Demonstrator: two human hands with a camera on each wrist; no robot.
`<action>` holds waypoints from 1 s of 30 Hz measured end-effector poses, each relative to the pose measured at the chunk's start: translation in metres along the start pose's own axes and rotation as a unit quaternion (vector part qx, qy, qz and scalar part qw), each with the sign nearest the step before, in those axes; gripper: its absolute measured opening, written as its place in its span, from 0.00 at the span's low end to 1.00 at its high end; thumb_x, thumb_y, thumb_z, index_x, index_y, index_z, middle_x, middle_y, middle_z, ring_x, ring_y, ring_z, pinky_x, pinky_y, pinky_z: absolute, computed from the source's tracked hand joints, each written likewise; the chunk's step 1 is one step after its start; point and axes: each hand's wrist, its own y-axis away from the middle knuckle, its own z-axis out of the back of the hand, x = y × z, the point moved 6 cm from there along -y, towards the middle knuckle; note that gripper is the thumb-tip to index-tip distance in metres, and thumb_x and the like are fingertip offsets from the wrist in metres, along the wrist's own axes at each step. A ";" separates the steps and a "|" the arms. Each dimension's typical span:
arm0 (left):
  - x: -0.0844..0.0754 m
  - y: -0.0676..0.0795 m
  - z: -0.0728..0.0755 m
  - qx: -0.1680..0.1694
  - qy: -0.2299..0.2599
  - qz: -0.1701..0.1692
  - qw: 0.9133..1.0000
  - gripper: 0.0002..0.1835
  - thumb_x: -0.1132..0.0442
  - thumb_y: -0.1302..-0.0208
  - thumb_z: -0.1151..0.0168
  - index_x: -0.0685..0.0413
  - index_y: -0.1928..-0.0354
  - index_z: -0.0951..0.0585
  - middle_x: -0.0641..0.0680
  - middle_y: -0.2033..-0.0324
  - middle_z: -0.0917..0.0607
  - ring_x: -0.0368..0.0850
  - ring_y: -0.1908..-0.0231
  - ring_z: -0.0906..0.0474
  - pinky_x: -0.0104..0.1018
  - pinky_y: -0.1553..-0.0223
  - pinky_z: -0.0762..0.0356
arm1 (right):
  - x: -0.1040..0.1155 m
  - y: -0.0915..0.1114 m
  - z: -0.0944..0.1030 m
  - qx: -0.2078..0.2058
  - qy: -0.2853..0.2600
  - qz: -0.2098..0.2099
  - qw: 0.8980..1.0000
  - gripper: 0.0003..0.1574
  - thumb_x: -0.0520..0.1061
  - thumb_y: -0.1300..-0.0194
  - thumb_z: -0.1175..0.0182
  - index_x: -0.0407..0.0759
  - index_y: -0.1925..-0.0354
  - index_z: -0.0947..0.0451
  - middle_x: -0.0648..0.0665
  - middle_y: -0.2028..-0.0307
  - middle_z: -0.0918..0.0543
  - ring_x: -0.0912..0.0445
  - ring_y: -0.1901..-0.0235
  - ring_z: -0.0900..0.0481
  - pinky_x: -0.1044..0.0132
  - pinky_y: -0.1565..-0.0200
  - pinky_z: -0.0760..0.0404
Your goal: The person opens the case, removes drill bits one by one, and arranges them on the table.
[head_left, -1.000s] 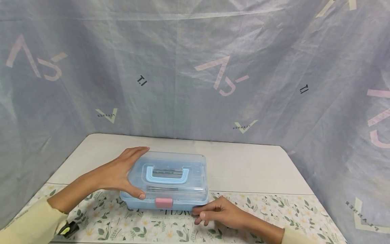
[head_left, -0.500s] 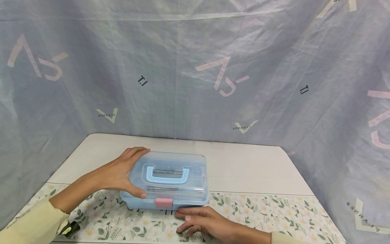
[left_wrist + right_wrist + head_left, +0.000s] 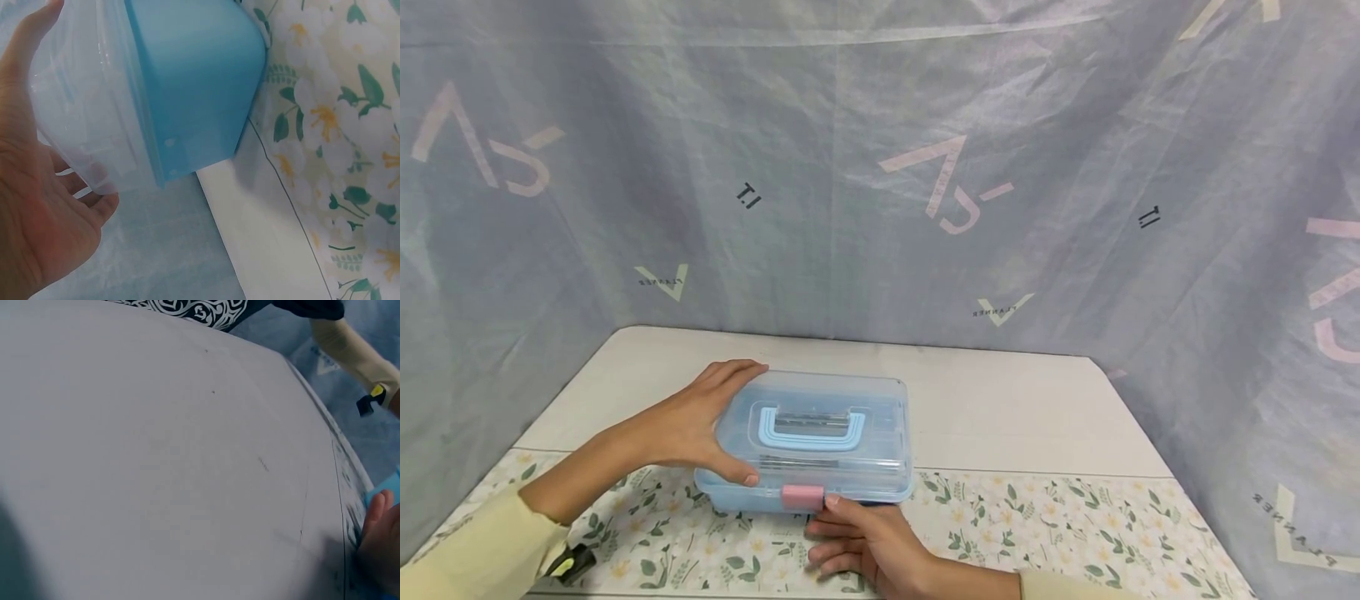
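Observation:
A light-blue plastic storage box (image 3: 880, 462) with a clear lid stands on the table, its blue carry handle (image 3: 811, 441) folded flat on top. My left hand (image 3: 700, 421) grips the box's left end, thumb at the front and fingers at the back. In the left wrist view, that hand (image 3: 37, 219) curls round the clear lid (image 3: 81, 119). At the front, the thumb of my right hand (image 3: 883, 537) touches the right end of the pink latch (image 3: 801, 497). Its other fingers lie loosely bent below the box's front edge. The right wrist view catches only part of this hand (image 3: 381, 544).
A floral mat (image 3: 1037, 525) covers the front of the white table (image 3: 1000, 417). Grey printed cloth (image 3: 880, 250) hangs behind and at both sides. Dark thin items show faintly through the lid. A black-and-yellow band (image 3: 576, 565) sits by the left sleeve.
My right hand has moved left along the box's front, from its right corner to the pink latch, and its thumb has risen to the latch. My left hand and the box stay put.

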 end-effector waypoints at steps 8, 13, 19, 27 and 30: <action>0.000 0.001 0.001 -0.003 0.006 0.001 1.000 0.79 0.22 0.58 0.14 0.50 0.10 0.42 0.64 0.14 0.37 0.72 0.18 0.39 0.81 0.34 0.22 | -0.003 -0.004 -0.009 -0.037 -0.032 0.017 0.999 0.40 0.63 0.14 0.40 0.24 0.36 0.16 0.41 0.50 0.04 0.62 0.64 0.07 0.67 0.58 0.07; 0.000 0.001 0.000 -0.004 0.011 0.002 1.000 0.79 0.22 0.58 0.14 0.50 0.10 0.42 0.64 0.14 0.38 0.72 0.17 0.39 0.82 0.33 0.22 | -0.003 -0.005 -0.012 -0.074 -0.027 0.024 0.997 0.41 0.63 0.15 0.37 0.23 0.39 0.15 0.41 0.53 0.03 0.61 0.66 0.08 0.66 0.62 0.07; 0.000 0.001 -0.001 -0.006 0.013 0.002 1.000 0.79 0.22 0.59 0.14 0.50 0.10 0.41 0.63 0.14 0.37 0.71 0.17 0.39 0.81 0.33 0.22 | -0.003 -0.007 -0.013 -0.094 -0.015 0.025 0.995 0.40 0.62 0.17 0.36 0.23 0.41 0.14 0.41 0.57 0.04 0.61 0.68 0.09 0.66 0.64 0.08; 0.000 0.001 -0.002 -0.007 0.014 0.000 1.000 0.79 0.21 0.58 0.15 0.50 0.10 0.42 0.63 0.14 0.38 0.71 0.17 0.39 0.81 0.34 0.21 | 0.000 -0.012 -0.016 -0.129 0.006 0.026 0.991 0.34 0.60 0.20 0.35 0.26 0.51 0.10 0.43 0.65 0.06 0.60 0.73 0.10 0.67 0.67 0.08; 0.000 0.000 -0.002 -0.008 0.011 -0.002 1.000 0.79 0.21 0.58 0.15 0.49 0.10 0.42 0.63 0.14 0.37 0.72 0.17 0.39 0.80 0.34 0.21 | 0.001 -0.013 -0.019 -0.131 0.006 0.028 0.991 0.35 0.59 0.20 0.36 0.24 0.56 0.11 0.44 0.71 0.07 0.60 0.76 0.11 0.66 0.68 0.08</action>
